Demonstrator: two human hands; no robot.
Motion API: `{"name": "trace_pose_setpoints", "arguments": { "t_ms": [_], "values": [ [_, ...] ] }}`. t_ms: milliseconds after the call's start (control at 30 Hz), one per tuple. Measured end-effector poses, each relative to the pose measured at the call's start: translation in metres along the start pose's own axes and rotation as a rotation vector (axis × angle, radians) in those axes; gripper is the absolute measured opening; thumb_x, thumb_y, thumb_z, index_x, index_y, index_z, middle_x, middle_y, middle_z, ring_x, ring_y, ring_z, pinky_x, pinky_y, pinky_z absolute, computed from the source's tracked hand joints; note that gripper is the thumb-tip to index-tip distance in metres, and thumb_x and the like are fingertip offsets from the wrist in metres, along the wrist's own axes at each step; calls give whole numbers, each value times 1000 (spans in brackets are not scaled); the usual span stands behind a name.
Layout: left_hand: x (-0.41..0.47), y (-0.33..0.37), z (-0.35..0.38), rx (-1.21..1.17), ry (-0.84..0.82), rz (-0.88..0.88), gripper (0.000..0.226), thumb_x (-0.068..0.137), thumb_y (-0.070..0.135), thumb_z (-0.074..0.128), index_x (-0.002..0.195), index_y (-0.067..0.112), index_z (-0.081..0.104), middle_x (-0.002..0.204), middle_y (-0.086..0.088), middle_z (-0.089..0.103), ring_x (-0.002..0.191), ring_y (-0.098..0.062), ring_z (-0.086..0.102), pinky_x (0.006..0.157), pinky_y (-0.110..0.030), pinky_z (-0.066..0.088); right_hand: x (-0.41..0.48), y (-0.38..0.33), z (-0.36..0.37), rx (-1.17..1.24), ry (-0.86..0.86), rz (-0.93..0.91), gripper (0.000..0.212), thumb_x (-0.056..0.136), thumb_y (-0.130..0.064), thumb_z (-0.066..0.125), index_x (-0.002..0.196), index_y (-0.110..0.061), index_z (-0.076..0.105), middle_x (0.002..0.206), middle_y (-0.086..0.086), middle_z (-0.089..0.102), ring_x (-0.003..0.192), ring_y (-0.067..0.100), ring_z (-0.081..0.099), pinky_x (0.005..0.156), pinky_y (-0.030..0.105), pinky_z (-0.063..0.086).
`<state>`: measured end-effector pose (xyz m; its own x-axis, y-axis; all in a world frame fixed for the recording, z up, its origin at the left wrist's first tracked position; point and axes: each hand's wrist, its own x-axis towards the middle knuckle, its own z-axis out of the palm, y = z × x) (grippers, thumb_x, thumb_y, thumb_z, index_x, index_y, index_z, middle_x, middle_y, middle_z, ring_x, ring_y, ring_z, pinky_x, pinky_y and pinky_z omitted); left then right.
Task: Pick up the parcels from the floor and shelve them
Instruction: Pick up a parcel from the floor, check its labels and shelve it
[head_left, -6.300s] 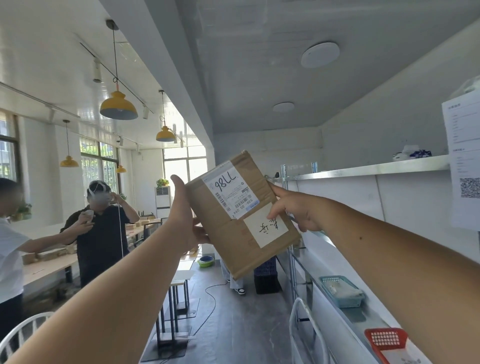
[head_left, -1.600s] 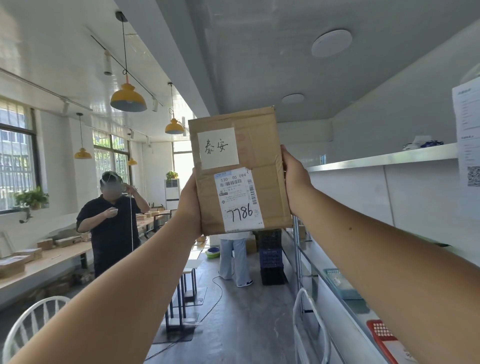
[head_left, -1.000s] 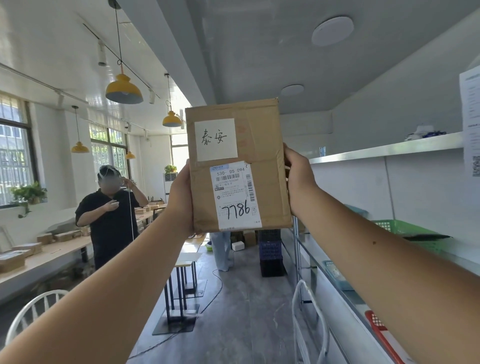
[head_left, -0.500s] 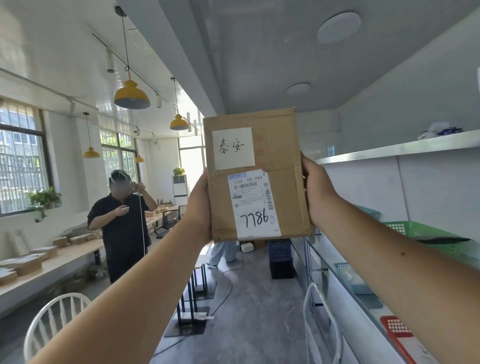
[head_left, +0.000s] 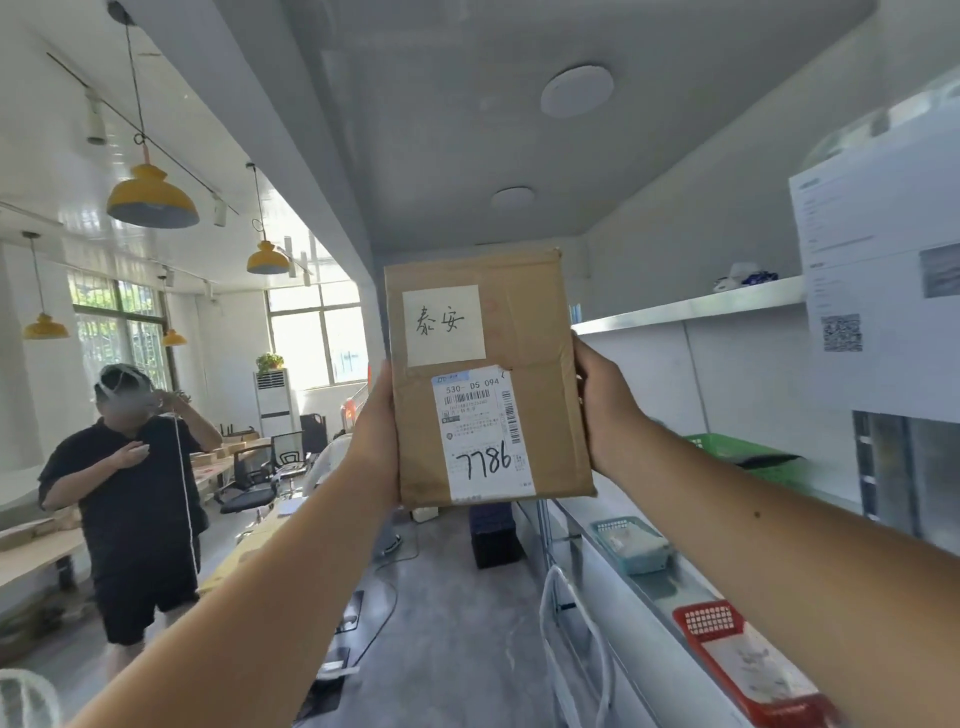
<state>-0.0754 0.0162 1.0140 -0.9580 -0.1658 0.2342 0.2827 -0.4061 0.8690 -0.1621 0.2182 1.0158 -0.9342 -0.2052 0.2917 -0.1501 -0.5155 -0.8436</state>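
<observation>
A flat brown cardboard parcel (head_left: 540, 332) is held upright at arm's length in front of me. It carries a white handwritten label and a shipping label marked 7786. My left hand (head_left: 378, 441) grips its left edge and my right hand (head_left: 605, 410) grips its right edge, fingers hidden behind the box. The metal shelving (head_left: 691, 309) runs along the right wall, to the right of the parcel.
On the shelves sit a green basket (head_left: 727, 449), a teal basket (head_left: 631, 545) and a red basket (head_left: 737, 654). A printed notice (head_left: 878, 280) hangs at right. A person in black (head_left: 137, 499) stands at left by tables. A white chair back (head_left: 571, 654) and a dark crate (head_left: 493, 538) stand in the aisle.
Earlier the parcel was tilted and upside down; it was turned upright. In the last second it stayed upright between both hands while the view shifted slightly.
</observation>
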Motion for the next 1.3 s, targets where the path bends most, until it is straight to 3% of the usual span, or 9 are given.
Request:
{"name": "trace_pose_setpoints", "arguments": {
  "t_ms": [100, 267, 433, 600, 733, 900, 1033, 1200, 1300],
  "values": [
    [3, -3, 11, -18, -83, -39, 70, 95, 77, 44, 125, 23, 76, 124, -14, 78, 105, -41, 77, 103, -59, 52, -13, -12, -9, -32, 66, -31, 43, 91, -60, 69, 75, -22, 81, 82, 4, 76, 80, 29, 71, 74, 35, 56],
    [13, -15, 25, -37, -185, -84, 71, 92, 78, 49, 130, 24, 75, 129, -13, 76, 114, -43, 73, 100, -60, 54, -39, -38, -20, -107, 178, -91, 42, 92, -61, 68, 85, -23, 83, 92, 5, 79, 92, 31, 72, 81, 37, 58],
    [5, -32, 49, -48, -283, -119, 66, 98, 72, 43, 121, 21, 77, 117, -12, 80, 94, -36, 80, 84, -50, 58, -77, -53, -35, -150, 300, -130, 49, 96, -62, 63, 109, -18, 82, 111, 8, 79, 94, 27, 71, 73, 31, 58],
    [0, -58, 71, -61, -413, -196, 72, 97, 77, 36, 130, 24, 73, 125, -13, 77, 108, -40, 76, 101, -57, 53, -116, -56, -57, -116, 445, -174, 44, 94, -60, 68, 95, -19, 82, 100, 7, 77, 94, 30, 71, 76, 35, 59],
    [-12, -80, 98, -118, -490, -322, 77, 93, 82, 38, 129, 24, 75, 127, -14, 77, 115, -43, 73, 110, -63, 47, -152, -64, -76, -132, 589, -200, 50, 87, -64, 73, 108, -19, 84, 117, 12, 80, 111, 36, 75, 98, 49, 60],
    [-40, -104, 147, -188, -615, -424, 76, 94, 80, 38, 131, 25, 74, 128, -14, 76, 116, -41, 72, 107, -60, 49, -201, -92, -104, -167, 701, -250, 41, 89, -60, 73, 95, -20, 84, 95, 7, 79, 91, 29, 75, 76, 37, 61],
    [-65, -119, 186, -262, -736, -476, 70, 96, 76, 40, 100, 24, 88, 116, -12, 81, 93, -36, 80, 79, -51, 64, -248, -114, -125, -188, 764, -282, 38, 94, -57, 69, 90, -21, 80, 75, 1, 75, 66, 19, 74, 56, 26, 58],
    [-94, -144, 231, -231, -851, -519, 76, 93, 81, 41, 137, 26, 71, 137, -14, 72, 126, -43, 67, 116, -63, 41, -305, -134, -147, -201, 905, -318, 43, 87, -62, 73, 107, -25, 82, 102, 3, 77, 114, 33, 74, 93, 43, 60],
    [-118, -158, 258, -224, -893, -557, 76, 92, 81, 45, 141, 28, 68, 142, -14, 68, 130, -45, 63, 120, -65, 36, -342, -146, -157, -212, 964, -340, 46, 90, -62, 70, 115, -24, 81, 108, 4, 77, 119, 32, 73, 90, 43, 61]
  ]
}}
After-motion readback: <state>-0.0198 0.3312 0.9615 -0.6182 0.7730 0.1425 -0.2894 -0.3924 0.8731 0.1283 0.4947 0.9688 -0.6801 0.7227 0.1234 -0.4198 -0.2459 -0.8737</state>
